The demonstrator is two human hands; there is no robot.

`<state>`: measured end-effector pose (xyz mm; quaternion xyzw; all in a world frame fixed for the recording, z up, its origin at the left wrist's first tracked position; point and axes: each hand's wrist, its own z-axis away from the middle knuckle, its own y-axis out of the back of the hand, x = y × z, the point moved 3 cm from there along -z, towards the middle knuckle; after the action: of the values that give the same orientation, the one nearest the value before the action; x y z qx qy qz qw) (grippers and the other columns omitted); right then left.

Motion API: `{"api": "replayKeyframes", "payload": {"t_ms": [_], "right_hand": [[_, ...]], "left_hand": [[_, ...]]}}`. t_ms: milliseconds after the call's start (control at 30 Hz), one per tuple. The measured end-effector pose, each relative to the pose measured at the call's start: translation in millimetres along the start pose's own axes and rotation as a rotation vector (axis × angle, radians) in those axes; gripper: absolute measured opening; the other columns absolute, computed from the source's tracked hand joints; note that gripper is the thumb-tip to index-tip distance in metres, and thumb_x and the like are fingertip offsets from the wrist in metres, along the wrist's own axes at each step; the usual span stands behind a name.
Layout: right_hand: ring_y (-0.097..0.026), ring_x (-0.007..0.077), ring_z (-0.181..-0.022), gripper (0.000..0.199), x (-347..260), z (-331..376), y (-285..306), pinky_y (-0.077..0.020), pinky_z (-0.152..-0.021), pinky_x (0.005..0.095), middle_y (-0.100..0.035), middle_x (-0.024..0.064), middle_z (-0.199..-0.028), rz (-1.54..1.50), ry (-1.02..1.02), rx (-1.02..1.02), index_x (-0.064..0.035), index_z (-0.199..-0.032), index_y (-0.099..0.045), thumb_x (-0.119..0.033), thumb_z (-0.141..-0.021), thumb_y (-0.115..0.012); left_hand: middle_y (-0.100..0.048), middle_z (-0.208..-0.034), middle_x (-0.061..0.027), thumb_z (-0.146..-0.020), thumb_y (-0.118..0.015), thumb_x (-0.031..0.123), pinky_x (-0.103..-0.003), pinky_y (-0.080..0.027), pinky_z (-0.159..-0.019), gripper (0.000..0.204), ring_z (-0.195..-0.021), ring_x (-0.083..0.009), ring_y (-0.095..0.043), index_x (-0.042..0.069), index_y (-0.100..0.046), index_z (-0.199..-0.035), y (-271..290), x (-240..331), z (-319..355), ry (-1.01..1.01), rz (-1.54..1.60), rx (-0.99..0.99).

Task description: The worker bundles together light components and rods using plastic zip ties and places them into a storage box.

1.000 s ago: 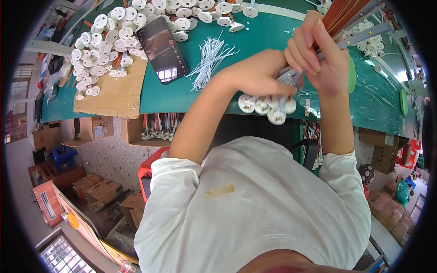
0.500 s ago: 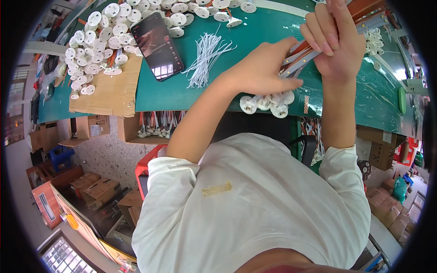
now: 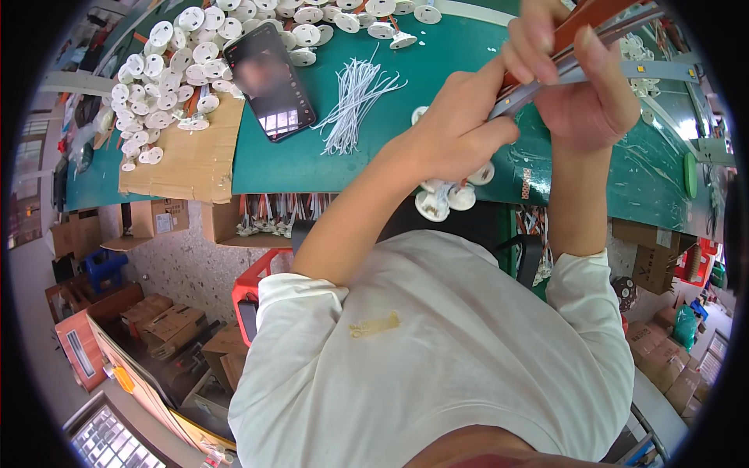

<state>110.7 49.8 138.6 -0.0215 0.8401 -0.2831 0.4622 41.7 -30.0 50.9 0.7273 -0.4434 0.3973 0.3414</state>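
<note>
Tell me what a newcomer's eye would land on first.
Probably the heap of white discs at upper left, beside a dark phone. Then the left hand and right hand holding orange and grey strips at upper right, with a small disc cluster by the left hand.

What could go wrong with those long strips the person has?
The long strips could bend or slip apart, since they point different ways around the right hand. The white discs hang below the left hand by the front edge of the table, so they might bump it. The left forearm is near the thin white ties and could sweep some aside.
</note>
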Motion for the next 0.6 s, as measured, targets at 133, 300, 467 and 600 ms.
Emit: {"api": "replayKeyframes", "payload": {"t_ms": [133,300,467,600], "right_hand": [[-0.049,0.0146,-0.052,0.064,6.3,2.7,0.9,-0.0394,-0.051,0.0279,-0.053,0.0064,-0.068,-0.055,-0.083,-0.202,-0.0015,-0.129,-0.032,-0.009,-0.083,-0.075],[-0.041,0.0103,-0.041,0.026,7.5,-1.0,3.3,-0.0303,-0.041,0.0267,-0.044,0.0006,-0.056,0.228,0.031,0.253,-0.0058,-0.092,-0.048,-0.024,-0.097,-0.066],[-0.034,0.0087,-0.037,0.043,5.2,-2.6,-8.8,-0.0274,-0.039,0.0254,-0.033,-0.0031,-0.047,0.337,0.249,0.755,-0.0097,-0.071,-0.047,-0.035,-0.104,-0.055],[-0.030,0.0091,-0.037,0.045,5.8,0.9,-13.9,-0.0262,-0.040,0.0245,-0.029,-0.0041,-0.046,0.318,0.315,0.630,-0.0126,-0.067,-0.042,-0.033,-0.105,-0.053]], "left_hand": [[-0.063,-0.075,-0.0153,-0.081,-0.061,0.010,-0.036,-0.047,-0.054,0.033,-0.060,-0.0250,-0.063,-0.007,-0.053,-0.108,-4.0,-7.2,0.5,0.132,0.126,-0.051],[-0.062,-0.079,-0.0153,-0.081,-0.064,0.010,-0.036,-0.049,-0.055,0.035,-0.061,-0.0247,-0.064,-0.007,-0.054,-0.110,-1.1,-8.3,-5.2,0.299,0.267,-0.183],[-0.063,-0.081,-0.0179,-0.075,-0.068,0.006,-0.040,-0.051,-0.062,0.038,-0.070,-0.0346,-0.063,-0.005,-0.054,-0.109,-13.4,7.4,-3.1,-0.282,-0.563,0.325],[-0.062,-0.077,-0.0153,-0.073,-0.070,0.005,-0.045,-0.050,-0.063,0.034,-0.070,-0.0365,-0.063,-0.001,-0.054,-0.102,-16.8,7.7,-4.0,-0.263,-0.655,0.436]]}}
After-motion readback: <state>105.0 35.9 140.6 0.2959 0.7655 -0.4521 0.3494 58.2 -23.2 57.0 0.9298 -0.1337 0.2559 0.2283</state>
